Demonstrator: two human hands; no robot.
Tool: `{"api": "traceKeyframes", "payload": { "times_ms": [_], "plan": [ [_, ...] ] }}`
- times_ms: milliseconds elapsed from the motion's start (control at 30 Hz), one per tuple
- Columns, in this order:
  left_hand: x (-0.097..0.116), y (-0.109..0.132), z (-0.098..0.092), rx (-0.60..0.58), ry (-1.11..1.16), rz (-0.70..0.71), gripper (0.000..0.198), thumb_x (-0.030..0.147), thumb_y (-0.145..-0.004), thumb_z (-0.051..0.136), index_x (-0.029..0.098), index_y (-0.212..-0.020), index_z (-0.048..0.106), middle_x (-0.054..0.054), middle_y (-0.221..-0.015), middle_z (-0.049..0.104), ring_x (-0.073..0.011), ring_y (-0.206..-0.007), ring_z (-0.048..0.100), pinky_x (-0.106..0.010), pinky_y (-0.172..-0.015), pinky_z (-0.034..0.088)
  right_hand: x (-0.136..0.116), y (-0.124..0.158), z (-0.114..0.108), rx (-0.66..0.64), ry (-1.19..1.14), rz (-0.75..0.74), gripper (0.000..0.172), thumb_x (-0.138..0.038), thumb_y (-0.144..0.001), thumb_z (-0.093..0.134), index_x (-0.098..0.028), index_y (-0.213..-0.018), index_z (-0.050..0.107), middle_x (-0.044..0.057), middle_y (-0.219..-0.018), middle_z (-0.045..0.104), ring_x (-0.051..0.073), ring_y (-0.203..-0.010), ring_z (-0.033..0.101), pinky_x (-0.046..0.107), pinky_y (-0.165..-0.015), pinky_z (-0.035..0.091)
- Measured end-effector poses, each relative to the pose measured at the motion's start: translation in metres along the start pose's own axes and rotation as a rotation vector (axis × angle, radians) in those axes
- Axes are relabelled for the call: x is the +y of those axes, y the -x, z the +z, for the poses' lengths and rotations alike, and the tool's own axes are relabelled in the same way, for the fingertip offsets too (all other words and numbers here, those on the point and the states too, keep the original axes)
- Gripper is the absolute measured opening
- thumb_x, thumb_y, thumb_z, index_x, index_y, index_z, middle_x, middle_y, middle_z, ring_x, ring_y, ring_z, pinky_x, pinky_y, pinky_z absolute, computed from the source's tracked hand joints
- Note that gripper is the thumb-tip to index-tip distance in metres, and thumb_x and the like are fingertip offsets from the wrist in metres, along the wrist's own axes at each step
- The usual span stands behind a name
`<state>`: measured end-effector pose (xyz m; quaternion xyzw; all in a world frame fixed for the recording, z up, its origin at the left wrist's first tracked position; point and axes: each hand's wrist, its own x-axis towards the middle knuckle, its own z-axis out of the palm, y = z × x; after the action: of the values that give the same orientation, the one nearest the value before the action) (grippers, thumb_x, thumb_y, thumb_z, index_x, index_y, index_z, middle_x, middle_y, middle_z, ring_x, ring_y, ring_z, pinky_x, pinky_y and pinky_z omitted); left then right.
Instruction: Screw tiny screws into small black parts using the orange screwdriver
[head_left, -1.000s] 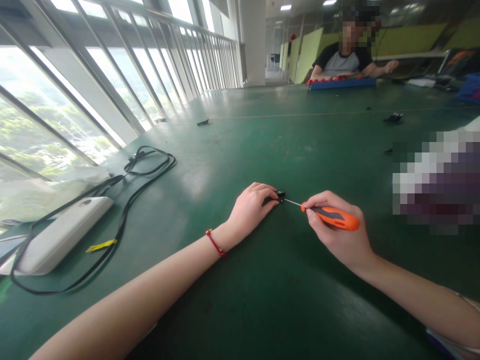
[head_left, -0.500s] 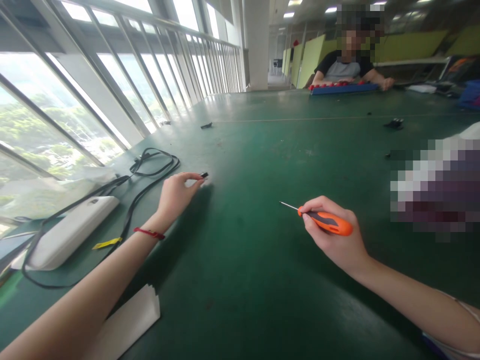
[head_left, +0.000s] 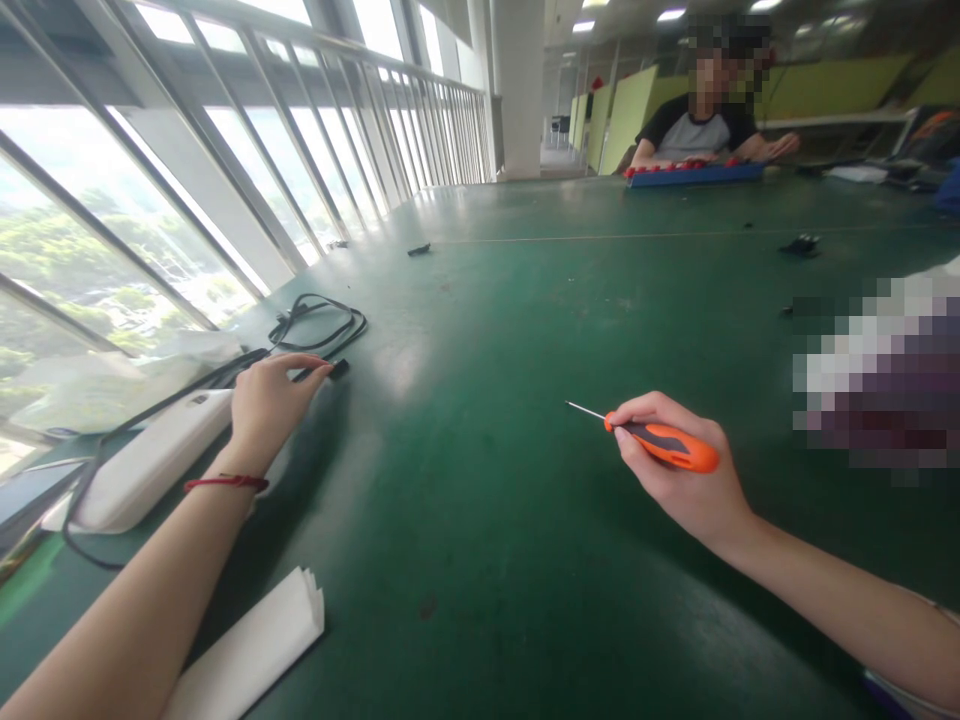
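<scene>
Between thumb and fingers, my left hand [head_left: 274, 395] pinches a small black piece [head_left: 340, 369]; its kind is too small to make out. That hand is over the left side of the green table, near a looped black cable [head_left: 349, 325] and a long white case-like object [head_left: 150, 465]. On the right, my right hand [head_left: 690, 470] is wrapped round the orange and grey handle of a screwdriver [head_left: 675, 447]. Its thin metal shaft points left, with the tip above the tabletop. A red string bracelet circles my left wrist.
Folded white paper [head_left: 259, 640] lies by my left forearm. Small black pieces [head_left: 801, 246] are on the far right of the green table [head_left: 480, 520]. Across it sits a person [head_left: 705, 130] behind a blue tray [head_left: 697, 176] with red items. A metal railing [head_left: 420, 120] runs along the left.
My left hand has moved left, towards the cable and white object, still pinching the black piece. My right hand keeps the screwdriver almost in place. The person's hand across the table has lifted slightly.
</scene>
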<state>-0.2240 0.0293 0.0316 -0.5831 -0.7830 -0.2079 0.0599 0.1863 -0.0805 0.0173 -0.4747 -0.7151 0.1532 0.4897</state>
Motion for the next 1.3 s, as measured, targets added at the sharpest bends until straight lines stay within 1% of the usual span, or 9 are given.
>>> {"api": "traceKeyframes", "payload": {
  "times_ms": [67,167,333,433,567,833,1000,1100,1300],
  "plan": [
    [-0.002,-0.003,-0.002,0.053,0.023,-0.012,0.041,0.044,-0.078,0.056,0.015,-0.101,0.075,-0.01,-0.101,0.073,-0.0293,-0.1,0.065,-0.036,-0.094,0.045,0.0,0.0,0.001,-0.001,-0.003,-0.002,0.007,-0.013,-0.081,0.059,-0.02,-0.081,0.061,-0.002,-0.071,0.065,0.009,-0.056,0.059,0.021,-0.053,0.046],
    [-0.003,-0.007,-0.002,0.033,0.054,-0.064,0.043,0.043,-0.078,0.056,0.013,-0.102,0.075,-0.012,-0.099,0.074,-0.0297,-0.101,0.065,-0.036,-0.096,0.045,-0.001,0.0,0.002,-0.002,0.004,-0.009,0.007,-0.013,-0.08,0.059,-0.02,-0.08,0.061,-0.002,-0.069,0.065,0.009,-0.054,0.059,0.02,-0.052,0.045],
    [0.002,-0.009,0.004,-0.008,0.042,-0.063,0.04,0.042,-0.078,0.056,0.015,-0.101,0.075,-0.01,-0.096,0.074,-0.0278,-0.097,0.065,-0.033,-0.088,0.047,-0.001,0.0,0.002,-0.003,0.02,-0.026,0.007,-0.013,-0.08,0.059,-0.02,-0.08,0.061,-0.002,-0.07,0.065,0.009,-0.054,0.059,0.021,-0.052,0.046],
    [0.006,-0.007,0.005,-0.035,0.022,-0.062,0.041,0.043,-0.078,0.058,0.016,-0.103,0.074,-0.009,-0.096,0.074,-0.0261,-0.095,0.065,-0.031,-0.083,0.047,-0.003,-0.001,0.001,-0.002,0.027,-0.03,0.007,-0.013,-0.08,0.059,-0.02,-0.08,0.061,-0.002,-0.069,0.066,0.01,-0.054,0.059,0.021,-0.05,0.045],
    [0.007,-0.005,0.003,-0.025,0.023,-0.091,0.04,0.044,-0.077,0.059,0.017,-0.103,0.074,-0.008,-0.093,0.074,-0.0249,-0.089,0.065,-0.03,-0.079,0.046,-0.003,-0.001,0.0,-0.005,0.021,-0.035,0.008,-0.013,-0.08,0.058,-0.021,-0.08,0.06,-0.002,-0.07,0.066,0.01,-0.053,0.059,0.022,-0.049,0.046],
    [0.006,-0.007,0.005,-0.036,0.024,-0.093,0.042,0.045,-0.078,0.058,0.016,-0.104,0.074,-0.008,-0.093,0.074,-0.0242,-0.088,0.064,-0.029,-0.077,0.045,-0.002,0.0,0.001,-0.014,0.02,-0.03,0.007,-0.014,-0.08,0.059,-0.02,-0.081,0.061,-0.002,-0.071,0.066,0.01,-0.055,0.06,0.021,-0.052,0.046],
    [0.006,-0.006,0.005,-0.04,0.038,-0.086,0.045,0.046,-0.077,0.057,0.015,-0.105,0.073,-0.009,-0.094,0.073,-0.0239,-0.088,0.064,-0.028,-0.075,0.044,-0.001,0.0,0.001,-0.012,0.018,-0.039,0.007,-0.014,-0.08,0.059,-0.021,-0.081,0.06,-0.002,-0.071,0.066,0.01,-0.055,0.06,0.022,-0.051,0.046],
    [0.006,-0.005,0.005,-0.033,0.04,-0.093,0.044,0.045,-0.077,0.057,0.015,-0.103,0.074,-0.008,-0.091,0.073,-0.0232,-0.084,0.064,-0.028,-0.073,0.044,-0.001,-0.001,0.001,-0.015,0.02,-0.038,0.007,-0.014,-0.08,0.059,-0.021,-0.081,0.06,-0.001,-0.071,0.067,0.011,-0.055,0.06,0.022,-0.051,0.046],
    [0.011,-0.003,0.002,-0.043,0.035,-0.107,0.044,0.045,-0.076,0.056,0.015,-0.103,0.074,-0.008,-0.087,0.073,-0.0244,-0.085,0.064,-0.028,-0.072,0.045,-0.002,-0.001,0.001,-0.019,0.021,-0.051,0.008,-0.013,-0.08,0.058,-0.021,-0.081,0.06,-0.002,-0.071,0.066,0.01,-0.055,0.06,0.021,-0.05,0.046]
  ]
}}
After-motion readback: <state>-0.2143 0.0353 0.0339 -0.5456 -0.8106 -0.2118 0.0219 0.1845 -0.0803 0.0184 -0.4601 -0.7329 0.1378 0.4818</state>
